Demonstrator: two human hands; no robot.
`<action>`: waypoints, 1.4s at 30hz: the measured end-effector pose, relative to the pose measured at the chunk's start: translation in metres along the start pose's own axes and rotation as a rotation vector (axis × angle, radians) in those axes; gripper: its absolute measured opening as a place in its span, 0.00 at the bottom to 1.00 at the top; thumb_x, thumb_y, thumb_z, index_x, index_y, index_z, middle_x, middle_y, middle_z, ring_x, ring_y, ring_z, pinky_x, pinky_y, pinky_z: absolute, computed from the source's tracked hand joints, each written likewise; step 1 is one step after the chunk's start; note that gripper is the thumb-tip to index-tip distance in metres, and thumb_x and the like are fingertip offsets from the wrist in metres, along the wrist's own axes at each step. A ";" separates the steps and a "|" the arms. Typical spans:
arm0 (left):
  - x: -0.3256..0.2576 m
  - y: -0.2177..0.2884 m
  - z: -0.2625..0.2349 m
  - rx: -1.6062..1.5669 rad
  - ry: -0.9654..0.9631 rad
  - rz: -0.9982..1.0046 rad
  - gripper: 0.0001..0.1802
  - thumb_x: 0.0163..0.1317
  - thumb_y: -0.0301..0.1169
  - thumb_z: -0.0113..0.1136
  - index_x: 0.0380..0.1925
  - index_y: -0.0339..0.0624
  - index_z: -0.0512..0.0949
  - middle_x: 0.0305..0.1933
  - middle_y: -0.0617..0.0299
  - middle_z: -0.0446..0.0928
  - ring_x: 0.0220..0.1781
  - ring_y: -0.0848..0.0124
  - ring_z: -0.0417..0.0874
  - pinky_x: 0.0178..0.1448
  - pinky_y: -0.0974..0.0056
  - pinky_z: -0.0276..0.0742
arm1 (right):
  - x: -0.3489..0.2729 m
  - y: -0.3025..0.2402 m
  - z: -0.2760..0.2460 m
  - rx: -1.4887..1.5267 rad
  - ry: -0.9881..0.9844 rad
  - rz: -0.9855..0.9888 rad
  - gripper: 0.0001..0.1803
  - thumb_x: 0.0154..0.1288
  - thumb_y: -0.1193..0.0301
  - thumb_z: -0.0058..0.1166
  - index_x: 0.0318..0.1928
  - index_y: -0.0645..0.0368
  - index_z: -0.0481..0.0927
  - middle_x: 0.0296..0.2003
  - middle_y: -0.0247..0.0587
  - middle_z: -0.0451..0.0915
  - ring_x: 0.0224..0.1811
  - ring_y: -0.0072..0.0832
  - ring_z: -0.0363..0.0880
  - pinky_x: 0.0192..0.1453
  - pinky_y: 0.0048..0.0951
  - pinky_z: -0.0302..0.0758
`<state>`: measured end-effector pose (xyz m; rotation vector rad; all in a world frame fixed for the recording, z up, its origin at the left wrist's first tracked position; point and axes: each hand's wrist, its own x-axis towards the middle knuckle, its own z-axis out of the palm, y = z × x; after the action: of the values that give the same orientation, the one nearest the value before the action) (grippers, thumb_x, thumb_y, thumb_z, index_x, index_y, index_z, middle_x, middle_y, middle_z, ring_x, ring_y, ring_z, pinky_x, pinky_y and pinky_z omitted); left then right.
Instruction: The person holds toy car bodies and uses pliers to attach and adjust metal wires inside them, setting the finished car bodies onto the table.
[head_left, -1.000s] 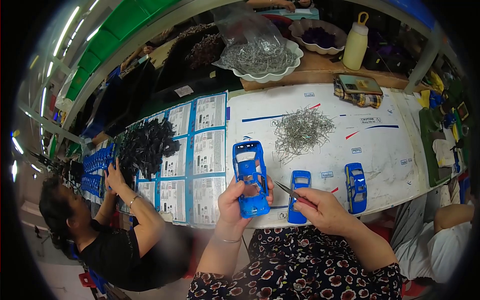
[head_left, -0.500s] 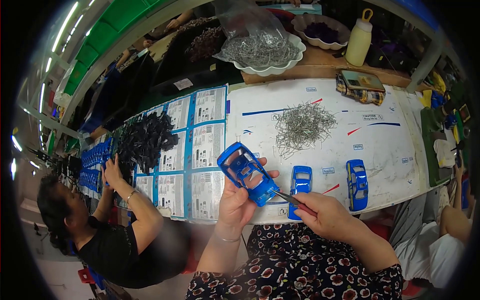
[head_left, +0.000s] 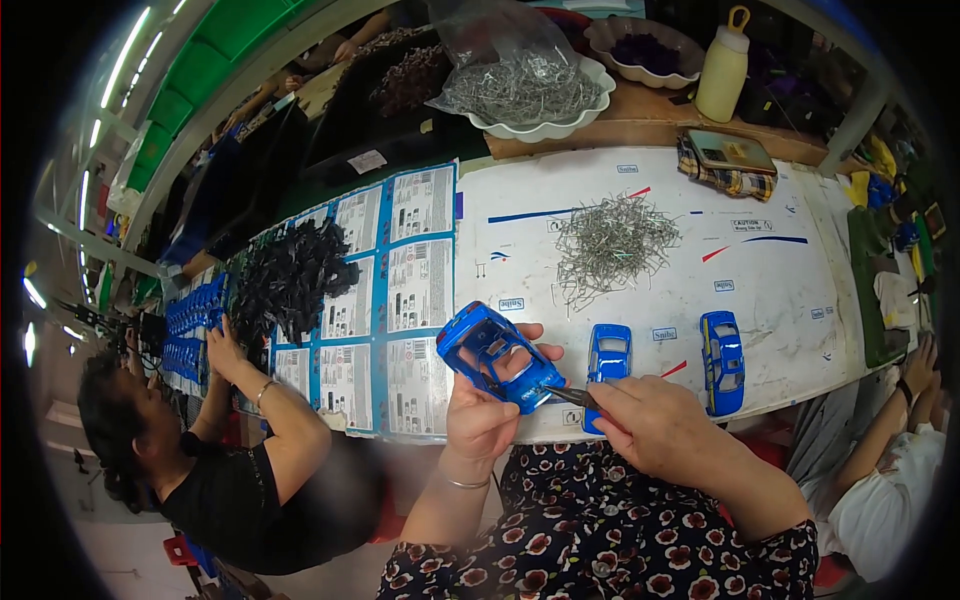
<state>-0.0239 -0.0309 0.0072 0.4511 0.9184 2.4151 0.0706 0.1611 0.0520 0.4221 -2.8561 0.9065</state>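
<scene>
My left hand (head_left: pixel 487 418) holds a blue toy car body (head_left: pixel 497 355) upside down and tilted, just above the table's front edge. My right hand (head_left: pixel 645 430) grips a small dark pointed tool (head_left: pixel 568 394), whose tip meets the car body's lower end. Two more blue toy cars lie on the white table sheet: one (head_left: pixel 608 358) right behind my right hand, another (head_left: pixel 722 360) further right. A heap of thin metal wire pieces (head_left: pixel 610 243) lies on the sheet behind them.
A person in black at the left handles a pile of black parts (head_left: pixel 290 280) beside rows of blue car bodies (head_left: pixel 190 325). A white bowl of metal pieces (head_left: pixel 530 95), a yellow bottle (head_left: pixel 722 72) and a checked cloth (head_left: pixel 728 165) stand at the back. Another person sits at right.
My left hand has tipped the blue car body from upright to slanting left. My right hand has brought the tool against its lower end.
</scene>
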 end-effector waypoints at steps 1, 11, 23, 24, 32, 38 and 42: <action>-0.001 0.000 0.000 0.013 0.009 -0.003 0.44 0.43 0.20 0.59 0.65 0.54 0.57 0.62 0.44 0.61 0.61 0.42 0.68 0.55 0.34 0.73 | 0.001 0.000 -0.002 -0.010 0.000 -0.024 0.15 0.57 0.70 0.57 0.44 0.60 0.75 0.28 0.40 0.74 0.27 0.36 0.75 0.30 0.34 0.72; 0.000 -0.002 -0.001 0.006 0.027 0.010 0.45 0.43 0.17 0.58 0.64 0.57 0.56 0.59 0.46 0.62 0.60 0.44 0.70 0.53 0.35 0.75 | 0.003 0.003 -0.006 -0.045 -0.026 -0.056 0.16 0.55 0.70 0.58 0.45 0.60 0.76 0.29 0.38 0.75 0.28 0.34 0.75 0.31 0.32 0.73; 0.001 -0.005 0.001 0.081 0.024 0.002 0.45 0.43 0.17 0.56 0.64 0.53 0.55 0.59 0.45 0.63 0.60 0.44 0.70 0.53 0.37 0.77 | 0.009 0.004 -0.013 -0.100 -0.043 -0.110 0.16 0.55 0.70 0.59 0.45 0.61 0.76 0.28 0.39 0.75 0.28 0.34 0.76 0.30 0.31 0.74; 0.001 -0.005 0.000 0.081 0.024 0.001 0.45 0.43 0.17 0.56 0.64 0.53 0.55 0.59 0.45 0.63 0.60 0.44 0.70 0.53 0.37 0.77 | 0.009 0.004 -0.014 -0.100 -0.043 -0.110 0.16 0.55 0.70 0.59 0.45 0.61 0.76 0.28 0.39 0.75 0.28 0.34 0.76 0.30 0.31 0.74; 0.000 -0.007 -0.001 0.189 0.014 0.030 0.47 0.45 0.14 0.52 0.66 0.57 0.50 0.57 0.45 0.63 0.58 0.47 0.72 0.52 0.41 0.79 | 0.012 0.003 -0.020 -0.166 -0.090 -0.139 0.16 0.53 0.70 0.58 0.43 0.62 0.76 0.27 0.38 0.75 0.28 0.32 0.76 0.30 0.30 0.74; -0.003 -0.009 0.008 0.261 0.111 0.063 0.44 0.46 0.07 0.37 0.66 0.47 0.48 0.54 0.46 0.66 0.55 0.54 0.76 0.56 0.53 0.78 | 0.014 0.001 -0.023 -0.140 -0.153 -0.100 0.17 0.53 0.71 0.59 0.45 0.62 0.76 0.30 0.39 0.76 0.30 0.33 0.74 0.33 0.31 0.71; -0.004 -0.014 0.004 0.392 0.065 0.132 0.48 0.49 0.09 0.40 0.69 0.60 0.44 0.52 0.47 0.65 0.52 0.54 0.77 0.50 0.47 0.82 | 0.015 -0.001 -0.022 -0.153 -0.162 -0.092 0.17 0.53 0.71 0.59 0.44 0.62 0.76 0.30 0.39 0.75 0.30 0.33 0.74 0.33 0.31 0.71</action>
<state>-0.0141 -0.0225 0.0003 0.5923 1.4410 2.3764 0.0573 0.1698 0.0730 0.6299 -2.9948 0.6602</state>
